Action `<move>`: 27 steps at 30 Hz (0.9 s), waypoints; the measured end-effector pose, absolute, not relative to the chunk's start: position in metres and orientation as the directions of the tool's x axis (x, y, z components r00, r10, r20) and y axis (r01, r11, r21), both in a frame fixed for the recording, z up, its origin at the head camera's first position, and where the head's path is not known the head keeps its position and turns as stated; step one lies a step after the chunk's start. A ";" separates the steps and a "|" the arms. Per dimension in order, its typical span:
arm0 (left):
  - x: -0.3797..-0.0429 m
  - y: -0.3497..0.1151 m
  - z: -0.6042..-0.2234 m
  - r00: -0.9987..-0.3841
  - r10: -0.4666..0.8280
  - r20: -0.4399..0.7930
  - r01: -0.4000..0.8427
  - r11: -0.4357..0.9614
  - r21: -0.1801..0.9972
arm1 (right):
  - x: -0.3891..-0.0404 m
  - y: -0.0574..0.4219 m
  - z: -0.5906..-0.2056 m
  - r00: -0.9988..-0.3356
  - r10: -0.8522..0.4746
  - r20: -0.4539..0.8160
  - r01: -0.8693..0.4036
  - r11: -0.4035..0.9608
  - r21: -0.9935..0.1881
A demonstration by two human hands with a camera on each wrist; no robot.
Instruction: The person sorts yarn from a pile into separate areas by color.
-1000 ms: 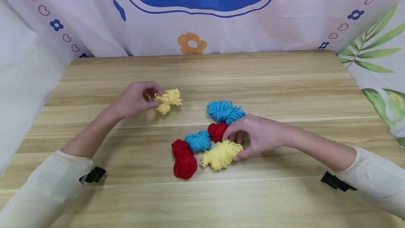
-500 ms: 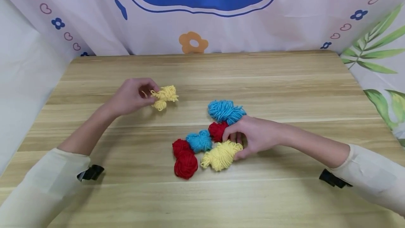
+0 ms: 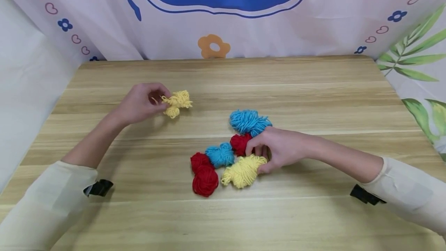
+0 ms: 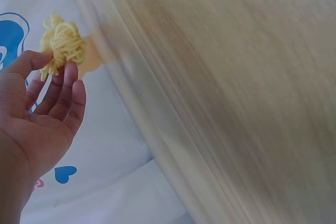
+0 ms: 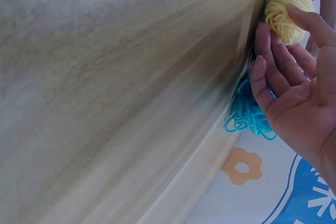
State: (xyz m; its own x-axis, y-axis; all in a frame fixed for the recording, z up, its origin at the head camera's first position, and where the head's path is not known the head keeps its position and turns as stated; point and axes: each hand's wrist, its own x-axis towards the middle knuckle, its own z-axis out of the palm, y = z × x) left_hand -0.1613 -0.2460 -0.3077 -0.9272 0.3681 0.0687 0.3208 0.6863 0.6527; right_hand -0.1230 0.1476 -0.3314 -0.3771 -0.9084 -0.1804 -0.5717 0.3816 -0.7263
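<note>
My left hand (image 3: 144,103) pinches a small yellow yarn bundle (image 3: 179,100) between thumb and fingertips, over the table's left part. The same yellow bundle (image 4: 64,45) shows loose loops in the left wrist view. My right hand (image 3: 283,148) grips the end of a larger yellow yarn skein (image 3: 244,171), which lies among the other yarn. In the right wrist view, the thumb presses this yellow skein (image 5: 289,1) against the fingers. Touching or close to it are a small red yarn ball (image 3: 239,144), a small blue skein (image 3: 220,155) and a larger blue skein (image 3: 249,122).
Two red yarn balls, one upper (image 3: 200,162) and one lower (image 3: 205,181), lie left of the yellow skein. All rest on a wood-grain table (image 3: 223,220). A printed white cloth (image 3: 278,34) hangs behind its far edge.
My left hand has drifted left and slightly away toward the far edge with the small yellow bundle. My right hand has stayed on the larger yellow skein; the other yarn has not moved.
</note>
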 end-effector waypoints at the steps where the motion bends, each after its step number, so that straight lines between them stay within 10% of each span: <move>1: -0.162 -0.247 -0.308 -0.929 0.364 0.069 0.318 0.689 0.652 | -0.123 0.148 -0.331 -0.375 -0.909 -0.179 -0.574 0.380 -0.726; 27: -0.170 -0.274 -0.312 -0.959 0.273 0.079 0.255 0.704 0.662 | -0.125 0.147 -0.327 -0.365 -0.914 -0.175 -0.560 0.366 -0.743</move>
State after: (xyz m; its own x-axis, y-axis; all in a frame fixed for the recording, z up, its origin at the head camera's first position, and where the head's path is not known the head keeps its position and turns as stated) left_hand -0.1695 -0.2741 -0.3118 -0.9587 0.2733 0.0787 0.2551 0.7043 0.6624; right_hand -0.1246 0.1470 -0.3271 -0.3652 -0.9144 -0.1746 -0.5600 0.3656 -0.7435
